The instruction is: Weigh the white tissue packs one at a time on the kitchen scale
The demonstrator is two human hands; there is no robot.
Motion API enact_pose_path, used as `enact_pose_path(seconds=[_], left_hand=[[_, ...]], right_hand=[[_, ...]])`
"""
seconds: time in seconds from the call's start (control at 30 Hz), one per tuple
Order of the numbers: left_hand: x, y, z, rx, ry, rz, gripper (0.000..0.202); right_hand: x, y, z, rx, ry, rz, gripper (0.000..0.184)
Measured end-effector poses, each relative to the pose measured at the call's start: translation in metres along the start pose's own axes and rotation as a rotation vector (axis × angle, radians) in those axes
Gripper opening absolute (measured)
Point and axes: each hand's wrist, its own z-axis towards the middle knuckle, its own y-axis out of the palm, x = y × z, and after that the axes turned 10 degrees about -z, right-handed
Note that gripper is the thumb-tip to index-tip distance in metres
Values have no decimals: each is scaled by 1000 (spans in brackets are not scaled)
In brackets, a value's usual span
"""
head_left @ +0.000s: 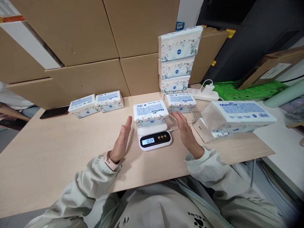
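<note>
You've got the Manhua tissue pack (151, 111) sitting on the digital scale (155, 139), long axis nine-to-three, one-to-two o'clock from your left hand (121, 140), ten o'clock from your right hand (187, 134), both holding nothing, fingers extended, neither clearly nearer.

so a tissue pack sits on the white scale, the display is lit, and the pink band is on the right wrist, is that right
Not quite: the head view shows the pink band on the wrist of the left hand, not the right. The tissue pack does sit on the white scale, and the display is lit.
</note>
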Motion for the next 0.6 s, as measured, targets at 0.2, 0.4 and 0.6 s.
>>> enact_pose_path(seconds=[0.2,0.4,0.6], left_hand=[[-1,1,5,-10,4,27,77],[-2,5,9,10,-1,-23,79],[-4,3,16,8,25,-12,71]], right_hand=[[-5,2,2,2,14,9,76],[-6,2,3,3,14,19,75],[-7,4,12,35,13,6,73]])
